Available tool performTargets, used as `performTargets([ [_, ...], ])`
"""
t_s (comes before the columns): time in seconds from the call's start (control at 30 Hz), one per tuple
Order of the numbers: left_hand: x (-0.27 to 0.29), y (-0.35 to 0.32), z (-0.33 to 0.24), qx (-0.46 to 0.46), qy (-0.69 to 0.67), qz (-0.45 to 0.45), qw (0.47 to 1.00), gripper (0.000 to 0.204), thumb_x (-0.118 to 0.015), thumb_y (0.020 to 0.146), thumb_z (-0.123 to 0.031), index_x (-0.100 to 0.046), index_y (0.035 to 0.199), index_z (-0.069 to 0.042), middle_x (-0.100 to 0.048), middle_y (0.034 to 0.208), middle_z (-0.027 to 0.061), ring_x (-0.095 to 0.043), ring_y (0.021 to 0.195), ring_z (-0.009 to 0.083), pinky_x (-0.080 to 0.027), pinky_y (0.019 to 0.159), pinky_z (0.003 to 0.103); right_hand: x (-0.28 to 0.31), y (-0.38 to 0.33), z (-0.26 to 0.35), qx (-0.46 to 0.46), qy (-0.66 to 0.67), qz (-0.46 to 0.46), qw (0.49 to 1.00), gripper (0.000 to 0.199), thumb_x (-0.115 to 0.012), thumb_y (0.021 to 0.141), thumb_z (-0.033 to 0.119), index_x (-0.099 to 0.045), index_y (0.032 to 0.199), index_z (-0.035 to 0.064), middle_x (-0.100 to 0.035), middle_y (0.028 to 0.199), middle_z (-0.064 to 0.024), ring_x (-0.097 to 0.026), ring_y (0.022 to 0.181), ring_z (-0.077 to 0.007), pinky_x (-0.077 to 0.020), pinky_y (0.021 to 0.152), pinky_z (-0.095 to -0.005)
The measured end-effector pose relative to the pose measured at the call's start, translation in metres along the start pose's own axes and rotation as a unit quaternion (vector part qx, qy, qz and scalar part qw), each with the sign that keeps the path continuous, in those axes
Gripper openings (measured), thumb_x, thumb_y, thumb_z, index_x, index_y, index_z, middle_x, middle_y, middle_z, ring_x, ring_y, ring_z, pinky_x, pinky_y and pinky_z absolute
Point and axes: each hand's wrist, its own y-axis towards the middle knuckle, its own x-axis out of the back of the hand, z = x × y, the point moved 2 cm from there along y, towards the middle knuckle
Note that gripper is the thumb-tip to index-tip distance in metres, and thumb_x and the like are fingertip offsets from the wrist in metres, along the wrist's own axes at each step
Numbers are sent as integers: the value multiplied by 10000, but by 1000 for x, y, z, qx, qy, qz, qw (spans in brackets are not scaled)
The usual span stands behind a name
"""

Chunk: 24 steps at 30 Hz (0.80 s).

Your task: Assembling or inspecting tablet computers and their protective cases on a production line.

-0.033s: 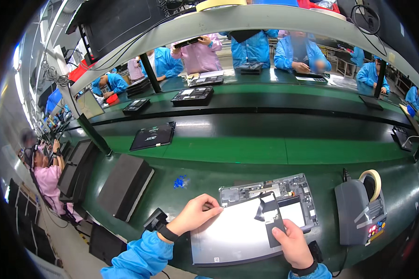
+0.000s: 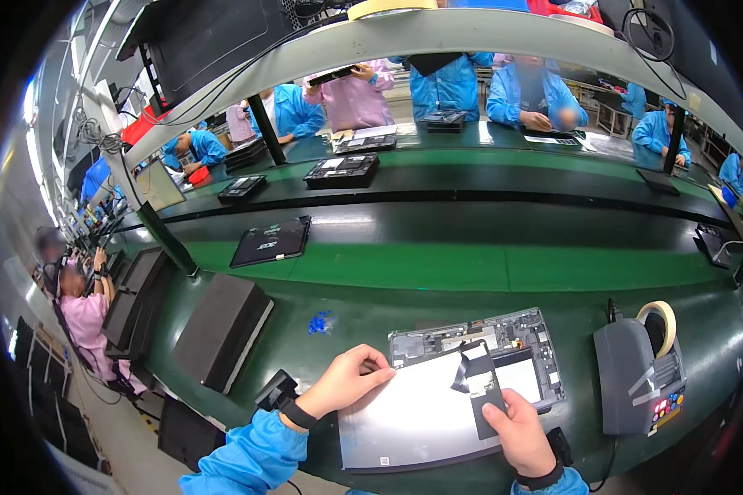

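Item: opened tablet (image 2: 504,342) on green bench (image 2: 437,285), w/ pale sheet (image 2: 413,412) laid over it. Left hand (image 2: 347,381) fingers pinched on sheet's top edge; right hand (image 2: 524,429) clamped on dark strip (image 2: 485,388) (adhesive, prob.). Risk: strip could land crooked if sheet slips. Small square label (image 2: 384,460) at sheet's near edge; tape dispenser (image 2: 640,375) right.

Head-worn fisheye, looking steeply down, close over green workbench (image 2: 437,318)

A long green table (image 2: 437,272) is seen running across a factory hall, with a dark conveyor strip (image 2: 470,219) along its middle. A grey overhead shelf (image 2: 437,37) is carried on black posts (image 2: 167,239). Bright light is admitted at the left.
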Motion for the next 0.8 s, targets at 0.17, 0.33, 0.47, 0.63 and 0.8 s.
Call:
performTargets([
  [0.17, 1, 1, 9, 7, 6, 11, 1000, 199, -654, 883, -154, -577, 936, 21, -644, 899, 61, -618, 820, 132, -512, 754, 275, -6, -3, 4, 12, 8, 3, 1000, 297, -522, 936, 71, -487, 1188, -81, -625, 1085, -113, -591, 959, -130, -468, 859, -265],
  [0.33, 10, 2, -3, -29, -85, 22, 996, 132, -611, 908, -122, -590, 933, 5, -605, 1065, 94, -570, 969, 153, -469, 853, 302, 2, 1, -3, -9, 12, 6, 1000, 291, -518, 940, 77, -488, 1182, -80, -626, 1084, -116, -594, 960, -132, -468, 861, -266],
  [0.47, 84, 22, -6, -80, 88, -67, 991, 123, -628, 877, -127, -613, 896, -5, -625, 963, 65, -581, 870, 130, -471, 805, 267, 2, 3, -5, 9, 42, -2, 999, 285, -511, 943, 76, -484, 1181, -79, -625, 1086, -118, -595, 958, -134, -468, 864, -268],
  [0.63, 148, 55, -2, 53, 216, 2, 975, 191, -695, 832, -172, -656, 879, 9, -656, 803, 58, -598, 792, 134, -472, 741, 279, 1, 5, -4, -5, 26, 1, 1000, 278, -503, 947, 75, -482, 1178, -78, -625, 1080, -119, -595, 955, -135, -472, 858, -269],
  [0.8, 149, 82, 7, 83, 353, 101, 926, 247, -716, 802, -238, -704, 911, -16, -691, 826, 80, -618, 776, 178, -474, 743, 305, 0, 3, -2, -6, 19, -8, 1000, 277, -508, 947, 76, -481, 1175, -78, -626, 1071, -117, -597, 946, -132, -477, 850, -269],
])
